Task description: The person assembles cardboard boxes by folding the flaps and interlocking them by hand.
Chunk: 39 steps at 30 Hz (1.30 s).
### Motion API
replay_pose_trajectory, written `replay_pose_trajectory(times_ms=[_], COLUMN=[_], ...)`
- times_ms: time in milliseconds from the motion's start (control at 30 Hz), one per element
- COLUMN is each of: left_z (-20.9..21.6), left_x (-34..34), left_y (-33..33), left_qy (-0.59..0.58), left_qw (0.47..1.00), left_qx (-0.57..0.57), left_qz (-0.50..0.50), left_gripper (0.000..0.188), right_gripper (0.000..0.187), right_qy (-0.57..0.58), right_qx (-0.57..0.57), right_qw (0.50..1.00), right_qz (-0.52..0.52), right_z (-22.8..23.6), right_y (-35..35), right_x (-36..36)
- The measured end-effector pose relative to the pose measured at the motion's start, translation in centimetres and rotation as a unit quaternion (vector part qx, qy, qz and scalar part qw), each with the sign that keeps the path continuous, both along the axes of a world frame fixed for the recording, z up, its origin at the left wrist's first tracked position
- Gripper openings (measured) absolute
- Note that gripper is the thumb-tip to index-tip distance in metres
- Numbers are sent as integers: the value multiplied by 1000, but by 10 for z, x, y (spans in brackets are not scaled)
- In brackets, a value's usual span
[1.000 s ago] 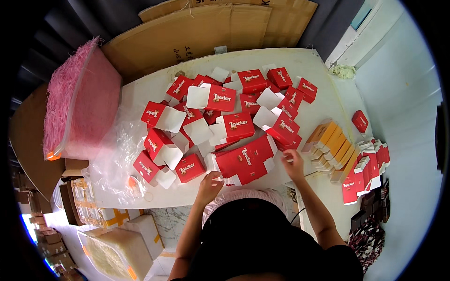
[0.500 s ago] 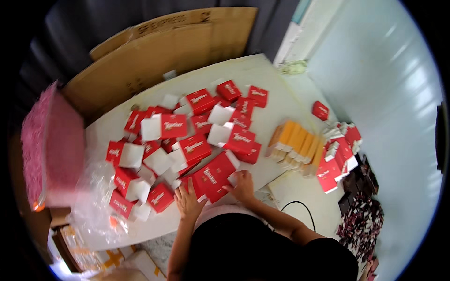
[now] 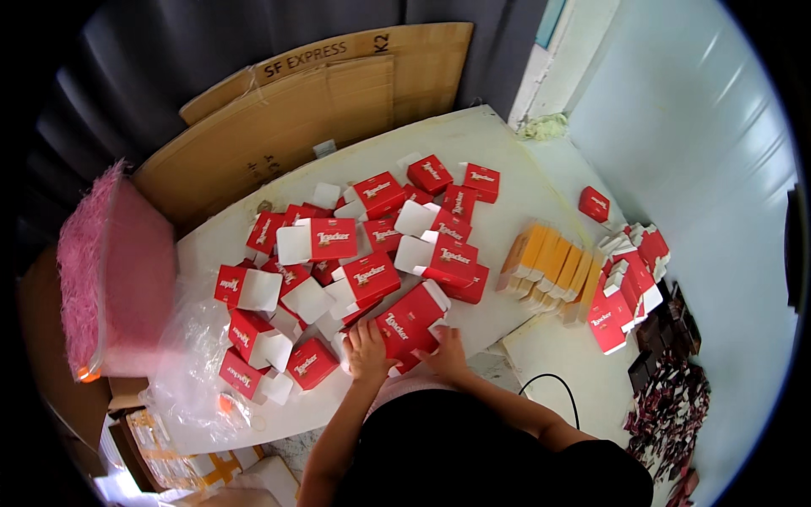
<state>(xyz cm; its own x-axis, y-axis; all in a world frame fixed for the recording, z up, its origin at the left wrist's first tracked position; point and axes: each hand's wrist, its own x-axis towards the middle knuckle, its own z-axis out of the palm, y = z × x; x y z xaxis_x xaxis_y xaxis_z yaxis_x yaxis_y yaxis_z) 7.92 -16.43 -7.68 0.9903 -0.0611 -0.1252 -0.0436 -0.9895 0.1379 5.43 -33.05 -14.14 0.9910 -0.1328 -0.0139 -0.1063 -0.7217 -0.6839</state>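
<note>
A red cardboard carton (image 3: pixel 409 324) with white inner flaps lies at the table's near edge, in front of my body. My left hand (image 3: pixel 368 351) rests over its left end, fingers bent on the red card and thumb towards the near edge. At the carton's right side my right hand (image 3: pixel 447 350) pinches a white flap between thumb and fingers. Its far end shows a white flap sticking out. Just beyond stand more red cartons, among them an open-flapped one (image 3: pixel 369 277) and one to the left of my left hand (image 3: pixel 312 363).
Many red cartons cover the white table (image 3: pixel 498 135). Yellow-orange packs (image 3: pixel 553 262) stand in rows at the right, with flattened red cartons (image 3: pixel 610 317) beyond. A pink tub of shredded filler (image 3: pixel 127 279) and clear plastic (image 3: pixel 190 363) are at the left. Cardboard sheets (image 3: pixel 287 127) lean behind.
My left hand has come to lie more over the carton's left end, while my right hand stays at its right side. The whole view has shifted slightly right and down.
</note>
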Motion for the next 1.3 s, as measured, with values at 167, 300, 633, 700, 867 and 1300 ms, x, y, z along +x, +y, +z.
replay_pose_trajectory(times_ms=[167, 300, 633, 700, 867, 1300], left_z=[17, 69, 124, 122, 125, 129], left_x=[-16, -11, -26, -31, -47, -40], left_y=[8, 28, 50, 47, 34, 39], left_qy=[-169, -164, 13, 17, -20, 61], left_qw=[979, 948, 971, 978, 987, 824], left_qx=[-103, -272, -235, -202, -161, -563], left_qz=[-52, 7, 51, 44, -16, 28], left_gripper=[51, 28, 118, 133, 133, 114], right_gripper=[52, 48, 50, 50, 47, 35], right_qy=[42, -20, 89, 99, 167, -105], right_qx=[231, 360, 427, 440, 425, 247], right_qw=[972, 930, 878, 875, 860, 864], right_qz=[12, 64, 196, 176, 227, 426], right_z=[-3, 43, 176, 187, 187, 200], right_y=[-14, -8, 23, 30, 17, 22], right_x=[3, 10, 12, 9, 5, 28])
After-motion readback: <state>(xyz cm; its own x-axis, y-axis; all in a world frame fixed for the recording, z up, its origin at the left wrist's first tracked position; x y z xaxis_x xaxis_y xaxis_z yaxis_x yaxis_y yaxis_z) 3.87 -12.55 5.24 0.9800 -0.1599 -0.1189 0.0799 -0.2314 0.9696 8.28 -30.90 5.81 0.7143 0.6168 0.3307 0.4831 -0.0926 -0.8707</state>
